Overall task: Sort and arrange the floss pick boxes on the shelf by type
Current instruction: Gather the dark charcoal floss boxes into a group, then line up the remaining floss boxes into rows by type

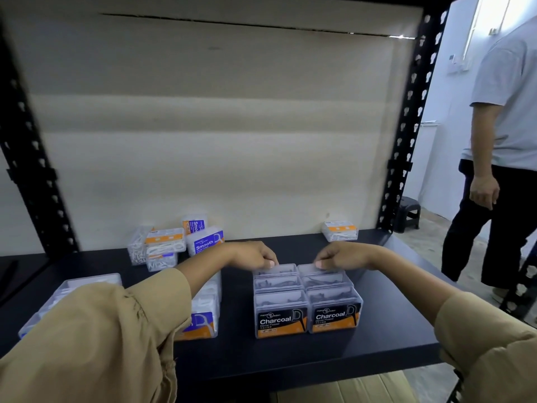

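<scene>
While both hands work the back of the charcoal block, the holdings stand as follows.

Shelf: black board (290, 353), dark posts at either side.
Charcoal boxes: two columns side by side, three deep, front labels at (280, 318) and (337, 315); columns run front to back, touching one another.
Left hand: (255, 254), fingers closed on the top rear edge of the left column's back box (276, 270).
Right hand: (338, 255), fingers closed likewise on the right column's back box (315, 269).
Key relation: each hand sits directly over its own column's far end, so squaring means drawing toward the body along the columns' long axis.
Smooth boxes: loose heap (203, 242) rear left, unsorted; more near the left sleeve (200, 321).
Stray box: (340, 230), rear right, well apart.
Judgement: charcoal group nearly done.
</scene>
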{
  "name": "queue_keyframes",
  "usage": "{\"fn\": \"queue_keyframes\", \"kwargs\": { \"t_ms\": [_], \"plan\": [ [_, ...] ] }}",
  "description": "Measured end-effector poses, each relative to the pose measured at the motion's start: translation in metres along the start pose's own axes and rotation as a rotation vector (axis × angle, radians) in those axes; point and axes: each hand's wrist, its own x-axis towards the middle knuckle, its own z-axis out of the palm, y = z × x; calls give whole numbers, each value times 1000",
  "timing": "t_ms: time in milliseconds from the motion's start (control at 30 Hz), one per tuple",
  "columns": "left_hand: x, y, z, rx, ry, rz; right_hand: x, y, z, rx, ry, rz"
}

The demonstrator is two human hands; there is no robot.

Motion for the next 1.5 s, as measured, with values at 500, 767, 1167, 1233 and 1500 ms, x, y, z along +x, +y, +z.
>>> {"fn": "queue_keyframes", "kwargs": {
  "t_ms": [500, 767, 1167, 1233, 1500],
  "plan": [
    [12, -31, -16, -8, 491, -96, 40, 42, -4, 21, 586, -19],
    [3, -96, -37, 383, 537, -446, 66, 73, -14, -424, 625, 286],
    [14, -121, -32, 591, 514, -557, 100, 86, -21, -308, 515, 459],
    [14, -122, -32, 581, 510, -555, 103, 82, -20, -278, 545, 468],
    [10, -117, -34, 505, 523, -512, 105, 55, -19, -216, 494, 359]
  ]
}}
